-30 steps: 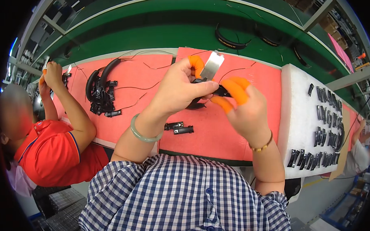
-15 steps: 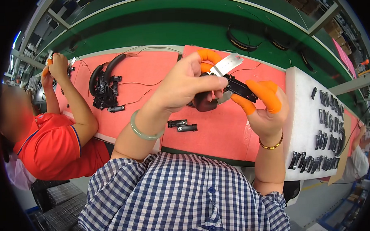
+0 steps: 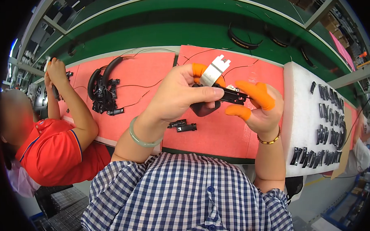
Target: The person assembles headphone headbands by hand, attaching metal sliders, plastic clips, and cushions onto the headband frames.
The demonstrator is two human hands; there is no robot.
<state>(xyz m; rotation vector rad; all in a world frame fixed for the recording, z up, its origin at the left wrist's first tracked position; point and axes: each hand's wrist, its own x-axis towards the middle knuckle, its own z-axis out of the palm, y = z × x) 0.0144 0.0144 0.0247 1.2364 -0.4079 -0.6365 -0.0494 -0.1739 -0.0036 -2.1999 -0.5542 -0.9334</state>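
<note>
My left hand (image 3: 184, 91) is closed around a black headband part (image 3: 204, 108), its thumb pressing on top. A silver metal plate (image 3: 216, 70) with a notched end sticks up from between its fingers. A narrow black piece (image 3: 233, 96) extends rightward from under the thumb. My right hand (image 3: 262, 106), with orange finger covers, is at the right end of that piece, its fingertips around it and partly apart; whether they grip it is unclear. Two small black parts, one of them a black clip (image 3: 187, 128), lie on the pink mat (image 3: 218, 138) below.
A headband and black parts (image 3: 104, 92) lie on the left with thin wires. A white foam board (image 3: 293, 111) on the right carries several rows of black pieces. Black headbands (image 3: 243, 42) rest on the green surface behind. A co-worker in a red shirt (image 3: 52, 152) works at left.
The silver plate and black piece have turned in my hands, and the piece lies nearer my left thumb. My right fingers have shifted along it. The co-worker's hands have moved slightly.
</note>
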